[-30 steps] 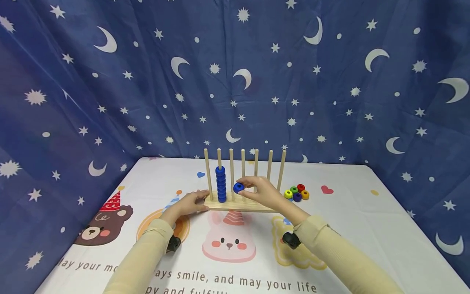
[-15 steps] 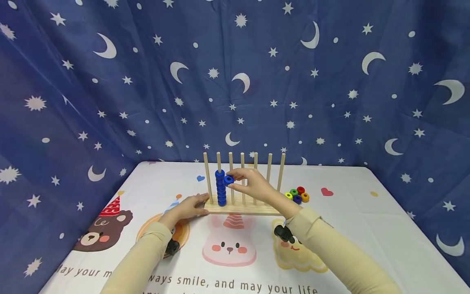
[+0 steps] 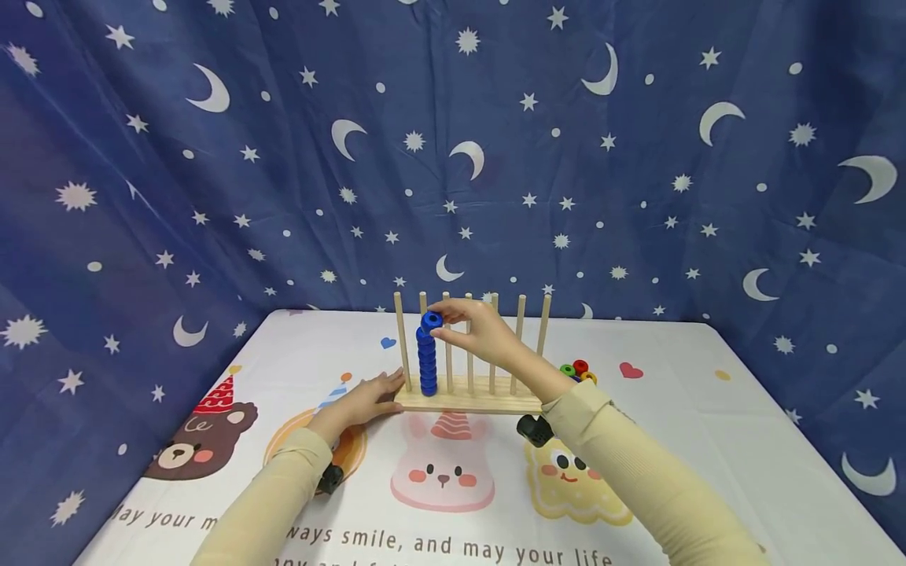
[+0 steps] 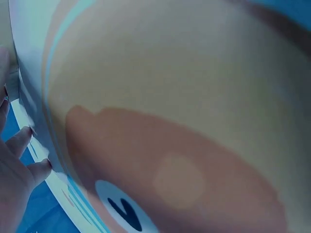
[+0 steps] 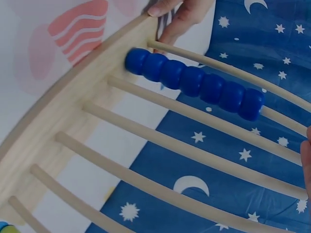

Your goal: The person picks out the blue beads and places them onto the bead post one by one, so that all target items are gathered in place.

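The right hand [image 3: 481, 330] pinches a blue bead [image 3: 432, 321] between thumb and fingers; the bead overlaps the second peg just below its tip, above a stack of several blue beads [image 3: 428, 365]. The bead's dark hole faces the head camera. In the right wrist view the blue stack [image 5: 192, 81] fills most of its peg, and right fingertips [image 5: 307, 150] show at the edge. At the left end of the wooden peg rack [image 3: 470, 402], the left hand [image 3: 361, 401] holds the base, thumb at the front corner and fingers round the far side.
Several other bare pegs [image 3: 543, 330] rise from the rack. Right of it lie loose beads, among them a red bead [image 3: 580, 366] and a green bead [image 3: 568, 369], partly hidden behind the right sleeve [image 3: 623, 456]. A printed white cloth [image 3: 672, 409] covers the table.
The right hand has moved left and up with the blue bead, from in front of the middle pegs to the second peg above the stack. The left hand stays at the rack's end.
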`<state>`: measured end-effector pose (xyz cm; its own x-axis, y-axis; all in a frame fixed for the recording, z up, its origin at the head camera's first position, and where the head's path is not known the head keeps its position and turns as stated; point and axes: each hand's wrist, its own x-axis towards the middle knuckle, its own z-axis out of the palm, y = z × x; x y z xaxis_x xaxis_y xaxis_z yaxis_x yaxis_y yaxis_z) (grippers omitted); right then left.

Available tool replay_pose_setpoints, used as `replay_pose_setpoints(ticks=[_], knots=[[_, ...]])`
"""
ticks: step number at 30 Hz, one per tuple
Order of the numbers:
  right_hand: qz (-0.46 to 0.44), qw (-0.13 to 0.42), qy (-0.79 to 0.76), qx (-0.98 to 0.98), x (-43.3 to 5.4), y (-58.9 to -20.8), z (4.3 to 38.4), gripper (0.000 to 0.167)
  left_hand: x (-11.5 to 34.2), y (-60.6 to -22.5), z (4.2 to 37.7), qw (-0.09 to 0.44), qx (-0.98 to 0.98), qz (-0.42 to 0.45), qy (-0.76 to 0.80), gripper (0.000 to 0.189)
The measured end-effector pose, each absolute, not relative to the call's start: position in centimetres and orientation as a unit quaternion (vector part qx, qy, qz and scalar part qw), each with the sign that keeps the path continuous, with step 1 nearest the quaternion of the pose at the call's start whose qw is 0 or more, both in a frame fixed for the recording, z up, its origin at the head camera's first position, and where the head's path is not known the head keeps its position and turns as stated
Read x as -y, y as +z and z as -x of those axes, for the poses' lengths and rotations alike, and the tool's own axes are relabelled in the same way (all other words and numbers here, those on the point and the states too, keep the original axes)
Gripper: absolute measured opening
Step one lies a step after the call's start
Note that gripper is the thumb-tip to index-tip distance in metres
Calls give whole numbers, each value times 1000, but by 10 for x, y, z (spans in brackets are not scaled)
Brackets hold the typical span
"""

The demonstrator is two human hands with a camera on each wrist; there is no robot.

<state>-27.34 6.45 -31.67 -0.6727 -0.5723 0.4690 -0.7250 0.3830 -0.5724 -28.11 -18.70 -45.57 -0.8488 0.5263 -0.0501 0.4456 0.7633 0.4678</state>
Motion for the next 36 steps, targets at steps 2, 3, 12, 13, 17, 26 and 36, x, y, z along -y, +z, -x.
replay_pose_setpoints(ticks=[2, 3, 12, 13, 17, 26, 36], knots=[[-386, 110, 400, 824, -64, -314, 275, 34, 186, -456, 281, 90, -934, -264, 225, 62], [-383, 117, 404, 822, -63, -312, 276, 34, 186, -456, 281, 89, -933, -264, 226, 62], [-355, 130, 434, 818, -55, -300, 288, 35, 187, -457, 281, 82, -938, -256, 219, 65], [-347, 128, 436, 821, -54, -299, 289, 36, 187, -457, 281, 81, -938, -255, 219, 66], [-323, 113, 433, 834, -48, -298, 292, 35, 188, -458, 281, 78, -940, -249, 220, 66], [-337, 98, 418, 838, -38, -295, 301, 31, 188, -458, 280, 82, -940, -243, 225, 67], [-311, 73, 406, 856, -34, -289, 310, 32, 186, -452, 282, 82, -937, -244, 235, 65]])
